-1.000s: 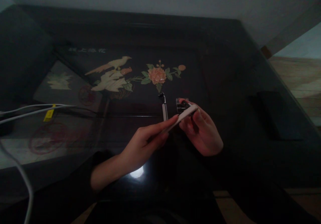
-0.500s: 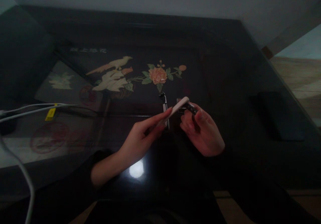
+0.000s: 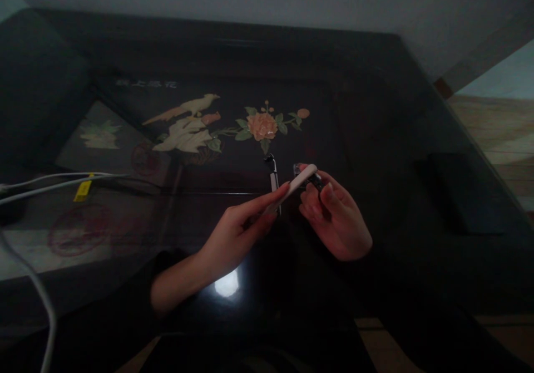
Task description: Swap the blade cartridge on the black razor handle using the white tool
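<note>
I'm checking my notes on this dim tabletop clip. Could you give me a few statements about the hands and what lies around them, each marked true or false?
1. The left hand holds a slim white stick. True.
2. The right hand lies flat and empty on the table. False: it is raised and grips a small dark object at its fingertips.
3. The stick's tip meets the dark object. True.
4. A red flower decorates the tabletop beyond the hands. True, beside a pale bird.
5. White cables lie at the right edge. False: they run along the left side.
6. A white-handled tool lies on the table by the hands. True.
</note>
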`<state>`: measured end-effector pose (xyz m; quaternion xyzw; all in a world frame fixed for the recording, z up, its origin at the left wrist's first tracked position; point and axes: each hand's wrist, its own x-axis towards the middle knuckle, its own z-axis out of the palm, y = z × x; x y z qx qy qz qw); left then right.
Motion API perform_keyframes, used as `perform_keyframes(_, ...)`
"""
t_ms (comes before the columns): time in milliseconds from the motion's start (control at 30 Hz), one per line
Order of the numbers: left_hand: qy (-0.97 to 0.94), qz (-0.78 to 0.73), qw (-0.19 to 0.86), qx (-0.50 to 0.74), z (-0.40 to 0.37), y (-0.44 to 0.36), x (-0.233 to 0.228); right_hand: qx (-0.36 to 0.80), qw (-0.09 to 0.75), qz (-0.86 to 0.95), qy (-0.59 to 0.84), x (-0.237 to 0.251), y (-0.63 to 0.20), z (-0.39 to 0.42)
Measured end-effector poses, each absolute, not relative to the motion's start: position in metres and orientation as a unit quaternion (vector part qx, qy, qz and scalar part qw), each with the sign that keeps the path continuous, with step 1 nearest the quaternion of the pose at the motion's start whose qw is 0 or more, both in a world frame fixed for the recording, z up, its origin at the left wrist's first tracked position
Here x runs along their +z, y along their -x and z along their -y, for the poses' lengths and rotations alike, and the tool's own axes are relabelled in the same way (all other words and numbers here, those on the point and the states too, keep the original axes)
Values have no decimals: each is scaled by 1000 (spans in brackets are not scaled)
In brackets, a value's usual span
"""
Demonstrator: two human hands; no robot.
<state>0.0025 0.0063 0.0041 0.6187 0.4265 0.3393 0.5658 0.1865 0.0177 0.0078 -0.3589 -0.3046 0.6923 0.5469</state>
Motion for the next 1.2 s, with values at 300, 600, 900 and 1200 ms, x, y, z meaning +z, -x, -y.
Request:
perform_keyframes(300,-639,-384,579,329,-3,-2,1,678,546,308,384,6,-188,-19)
perform_keyframes(600,-631,-410,565,339,-6,-3,5,696,544,301,359,6,-187,-18)
perform_keyframes(900,-617,-458,535,351,-9,-3,8,696,555,300,341,4,-187,-17)
perform_keyframes(1200,-616,-420,570,346,-5,-3,4,696,550,302,350,5,-188,-19)
